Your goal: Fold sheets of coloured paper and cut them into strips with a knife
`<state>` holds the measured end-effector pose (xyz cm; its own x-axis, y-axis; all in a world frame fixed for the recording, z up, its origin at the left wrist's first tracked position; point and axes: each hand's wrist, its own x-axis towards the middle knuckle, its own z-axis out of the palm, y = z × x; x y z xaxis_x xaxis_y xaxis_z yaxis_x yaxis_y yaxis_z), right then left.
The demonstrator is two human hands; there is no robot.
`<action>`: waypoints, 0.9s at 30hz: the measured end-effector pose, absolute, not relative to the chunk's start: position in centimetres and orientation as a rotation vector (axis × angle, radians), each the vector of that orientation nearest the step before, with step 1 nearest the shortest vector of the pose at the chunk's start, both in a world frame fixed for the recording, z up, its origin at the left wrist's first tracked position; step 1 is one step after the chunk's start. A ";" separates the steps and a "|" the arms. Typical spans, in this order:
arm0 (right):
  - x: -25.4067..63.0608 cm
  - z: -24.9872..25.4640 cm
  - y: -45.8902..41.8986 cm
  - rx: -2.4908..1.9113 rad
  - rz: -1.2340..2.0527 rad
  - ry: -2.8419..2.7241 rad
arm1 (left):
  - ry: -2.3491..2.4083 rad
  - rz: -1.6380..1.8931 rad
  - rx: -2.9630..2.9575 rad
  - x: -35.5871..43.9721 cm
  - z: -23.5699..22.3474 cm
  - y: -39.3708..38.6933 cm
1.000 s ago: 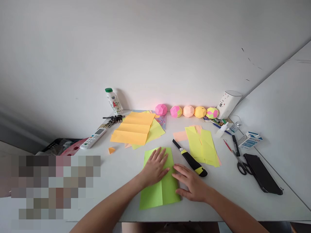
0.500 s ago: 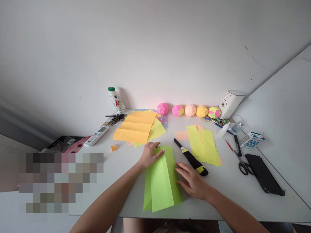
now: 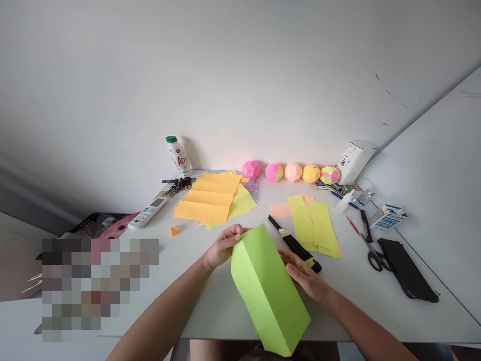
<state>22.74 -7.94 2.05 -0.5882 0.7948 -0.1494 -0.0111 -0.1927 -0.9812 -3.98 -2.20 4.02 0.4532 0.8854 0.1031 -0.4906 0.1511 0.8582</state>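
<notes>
A creased sheet of green paper is lifted and tilted over the front of the table, its lower corner reaching past the edge. My left hand pinches its upper left corner, thumb on top. My right hand is closed at the paper's right edge, with the fingertips partly hidden there. Just beyond that hand lies a black and yellow utility knife. Yellow paper pieces rest on the table to its right.
Folded orange paper lies back left, near a remote control and a bottle. Several paper balls, one pink, line the wall. Scissors, a black phone and a small box are at right.
The green paper has come up off the table and turned, its lower end swinging right and toward me. My left hand now pinches its corner; my right hand has moved slightly right.
</notes>
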 end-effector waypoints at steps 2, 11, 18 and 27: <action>22.8 2.4 -7.9 -0.839 1.987 -1.419 | 0.470 1.059 0.959 -4.1 4.0 -2.2; 22.0 3.7 -8.2 -0.649 2.212 -1.345 | 0.448 1.088 0.889 -3.1 4.3 -3.0; 20.6 3.7 -8.8 -0.634 2.134 -1.334 | 0.493 1.070 0.955 -2.4 4.6 -3.5; 19.8 2.3 -8.7 -0.799 2.035 -1.278 | 0.505 1.087 0.882 -2.1 4.3 -3.7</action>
<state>19.82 -8.66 2.29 -0.6389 0.7495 -0.1730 -0.1701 -0.3570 -0.9185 -2.06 -3.70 4.34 0.4047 0.9125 0.0592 -0.5433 0.1878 0.8183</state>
